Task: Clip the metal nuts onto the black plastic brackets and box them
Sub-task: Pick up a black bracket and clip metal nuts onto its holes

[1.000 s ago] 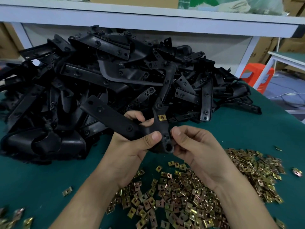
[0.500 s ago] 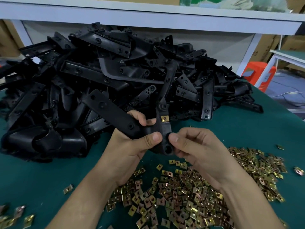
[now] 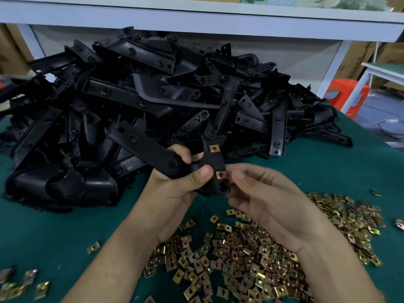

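Note:
My left hand point(image 3: 175, 189) grips a black plastic bracket point(image 3: 153, 152) at its bend, thumb pressed near the lower tab. Two brass-coloured metal nuts sit clipped on the bracket's short arm: an upper nut point(image 3: 214, 148) and a lower nut point(image 3: 220, 174). My right hand point(image 3: 266, 202) is just right of the lower nut, fingers slightly apart, thumb tip a little away from it, holding nothing that I can see. A spread of loose metal nuts point(image 3: 251, 254) lies on the green table under both wrists.
A big heap of black brackets point(image 3: 135, 101) fills the back of the green table point(image 3: 43, 232). More nuts lie at the left front corner point(image 3: 19, 285) and far right point(image 3: 354, 217). A white shelf frame point(image 3: 196, 20) runs behind; an orange stool point(image 3: 345, 95) stands right.
The lower nut now sits clipped on the bracket's tab, where my right fingers pinched before. My right hand has drawn back slightly to the right and opened.

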The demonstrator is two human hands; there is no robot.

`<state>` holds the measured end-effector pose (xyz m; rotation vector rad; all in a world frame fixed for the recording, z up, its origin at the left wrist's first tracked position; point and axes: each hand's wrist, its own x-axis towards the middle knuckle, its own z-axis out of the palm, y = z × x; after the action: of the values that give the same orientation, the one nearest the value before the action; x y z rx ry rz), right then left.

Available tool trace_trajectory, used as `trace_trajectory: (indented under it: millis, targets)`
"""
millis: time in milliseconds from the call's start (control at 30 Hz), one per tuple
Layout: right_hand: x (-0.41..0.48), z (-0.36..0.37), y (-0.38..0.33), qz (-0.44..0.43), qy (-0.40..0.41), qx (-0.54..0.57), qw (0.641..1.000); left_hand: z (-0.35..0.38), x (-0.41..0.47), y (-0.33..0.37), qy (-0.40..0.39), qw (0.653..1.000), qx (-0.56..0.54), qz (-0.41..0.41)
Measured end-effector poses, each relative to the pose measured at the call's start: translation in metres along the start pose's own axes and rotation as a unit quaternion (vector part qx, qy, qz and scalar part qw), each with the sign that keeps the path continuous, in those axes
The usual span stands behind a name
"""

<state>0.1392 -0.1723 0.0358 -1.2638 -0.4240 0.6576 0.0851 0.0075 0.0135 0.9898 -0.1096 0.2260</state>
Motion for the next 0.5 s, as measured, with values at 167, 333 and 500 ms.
trace_trajectory:
  millis: [167,333,500]
  targets:
    - [0.002,0.003,0.0,-0.06,0.025,-0.059,0.996,-0.001,0.001,-0.007,-0.017,0.999,0.028,-0.007]
    - [-0.006,-0.003,-0.012,-0.083,0.08,-0.078,0.99,0.006,-0.001,-0.009,0.049,0.996,0.071,0.011]
    - [-0.038,-0.019,-0.04,-0.094,0.116,-0.114,0.982,0.018,-0.003,0.001,0.101,0.988,0.08,0.08]
